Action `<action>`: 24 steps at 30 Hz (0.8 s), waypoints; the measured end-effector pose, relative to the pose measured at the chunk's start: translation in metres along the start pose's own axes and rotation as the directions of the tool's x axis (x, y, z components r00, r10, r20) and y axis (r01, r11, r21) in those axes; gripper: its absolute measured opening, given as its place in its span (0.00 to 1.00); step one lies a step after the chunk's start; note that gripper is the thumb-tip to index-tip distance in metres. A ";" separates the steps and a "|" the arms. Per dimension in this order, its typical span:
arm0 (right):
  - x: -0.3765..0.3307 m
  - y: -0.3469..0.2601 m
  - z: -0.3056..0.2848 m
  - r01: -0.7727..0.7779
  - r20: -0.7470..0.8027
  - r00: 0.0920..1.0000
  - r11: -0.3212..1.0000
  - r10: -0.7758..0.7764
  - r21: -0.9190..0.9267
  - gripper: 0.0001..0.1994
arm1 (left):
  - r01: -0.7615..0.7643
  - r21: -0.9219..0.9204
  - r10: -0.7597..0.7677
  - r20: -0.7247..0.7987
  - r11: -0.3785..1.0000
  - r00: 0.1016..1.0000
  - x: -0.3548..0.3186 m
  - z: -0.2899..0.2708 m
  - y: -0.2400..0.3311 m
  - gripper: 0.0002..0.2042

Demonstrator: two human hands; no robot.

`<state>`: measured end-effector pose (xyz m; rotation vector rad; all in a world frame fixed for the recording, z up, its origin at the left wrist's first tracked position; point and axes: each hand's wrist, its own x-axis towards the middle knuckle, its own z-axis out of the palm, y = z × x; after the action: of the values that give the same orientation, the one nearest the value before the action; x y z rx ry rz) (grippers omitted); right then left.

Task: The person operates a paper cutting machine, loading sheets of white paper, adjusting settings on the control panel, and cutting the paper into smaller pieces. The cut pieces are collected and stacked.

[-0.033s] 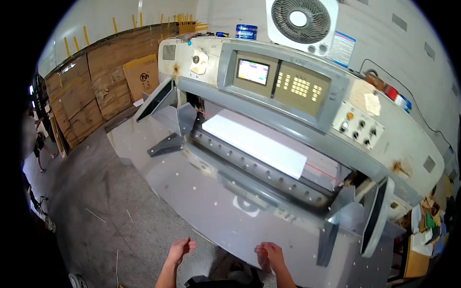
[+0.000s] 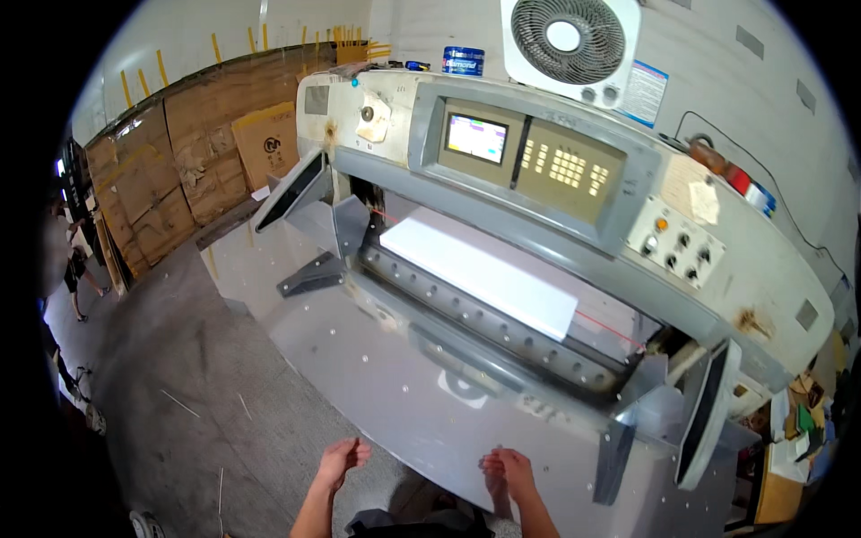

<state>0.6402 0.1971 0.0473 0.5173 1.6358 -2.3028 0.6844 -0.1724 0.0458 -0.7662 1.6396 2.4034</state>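
Note:
My left hand [image 2: 343, 461] hovers just off the front edge of a grey metal table [image 2: 395, 359], with nothing in it. Its fingers are loosely bent and apart from the thumb. Over the table's near edge is my right hand [image 2: 511, 472], also holding nothing, fingers loosely bent, its reflection beside it on the metal. The table belongs to a large paper cutting machine [image 2: 359, 161]. In the machine's opening lies a white stack of paper [image 2: 480, 271], out of reach of both hands. A red light line [image 2: 610, 330] shows at both ends of the stack.
Side guards [image 2: 708, 412] stand at both ends of the table. Above the opening are a lit screen [image 2: 476, 137], a keypad [image 2: 567, 170] and knobs. A fan [image 2: 567, 40] and a blue tin [image 2: 463, 61] sit on top. Cardboard sheets [image 2: 139, 188] lean at left; a person stands far left.
The view has shifted very slightly, so the machine sits a little farther right and lower in the picture. Both hands stay nearly where they were, empty.

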 end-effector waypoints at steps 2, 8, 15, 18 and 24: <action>0.052 -0.032 0.012 -0.046 -0.022 0.999 0.998 0.045 -0.051 0.14 | -0.006 0.014 0.006 0.025 1.000 1.000 0.043 0.022 0.045 0.13; 0.217 -0.064 0.031 -0.074 -0.085 0.994 0.997 0.074 0.007 0.16 | -0.030 -0.136 0.058 0.211 0.990 0.976 0.245 0.085 0.085 0.13; 0.364 -0.110 0.055 -0.036 -0.242 0.962 0.940 0.123 0.338 0.21 | 0.294 -0.105 -0.203 0.508 0.950 0.837 0.445 0.202 0.126 0.15; 0.406 -0.124 0.066 0.001 -0.252 0.962 0.920 0.106 0.391 0.21 | 0.354 0.175 -0.395 0.386 0.919 0.834 0.501 0.262 0.146 0.16; 0.442 -0.136 0.087 0.070 -0.428 0.903 0.971 0.035 0.228 0.18 | 0.254 0.296 -0.346 0.321 0.921 0.881 0.538 0.286 0.149 0.15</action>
<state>0.1741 0.1533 -0.0039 1.1423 1.5379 -2.5461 0.0682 -0.0665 -0.0068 -0.4516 1.4960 1.9351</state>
